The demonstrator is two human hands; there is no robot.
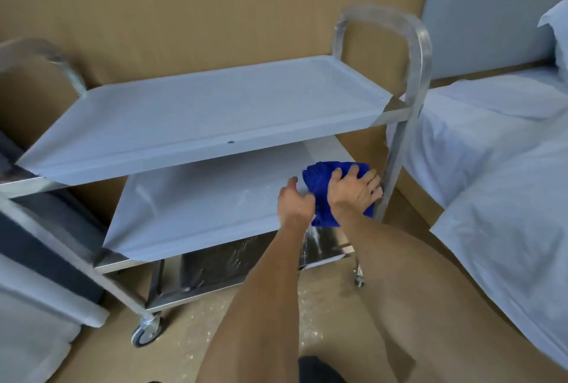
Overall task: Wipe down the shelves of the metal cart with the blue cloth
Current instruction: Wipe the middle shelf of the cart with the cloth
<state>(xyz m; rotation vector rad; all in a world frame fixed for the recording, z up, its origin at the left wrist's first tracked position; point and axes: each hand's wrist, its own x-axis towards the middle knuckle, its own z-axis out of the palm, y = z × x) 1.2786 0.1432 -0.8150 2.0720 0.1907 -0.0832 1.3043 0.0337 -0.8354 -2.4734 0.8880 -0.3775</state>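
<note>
A metal cart (pixel 408 124) with three shelves stands against a brown wall. Its top shelf (pixel 199 112) and middle shelf (pixel 199 198) are covered in pale film. The blue cloth (pixel 319 185) lies bunched at the right front end of the middle shelf. My right hand (pixel 353 189) lies flat on top of the cloth, fingers spread, next to the cart's right upright. My left hand (pixel 293 201) rests on the shelf just left of the cloth, its fingers touching the cloth's edge. The bottom shelf (pixel 215 265) is bare shiny metal, partly hidden by my arms.
A bed with white sheets (pixel 498 167) stands close on the right of the cart. A dark object (pixel 46 244) and more white fabric (pixel 27 336) sit at the left. The brown floor (pixel 276 315) under the cart carries pale specks. A caster wheel (pixel 144 333) shows at front left.
</note>
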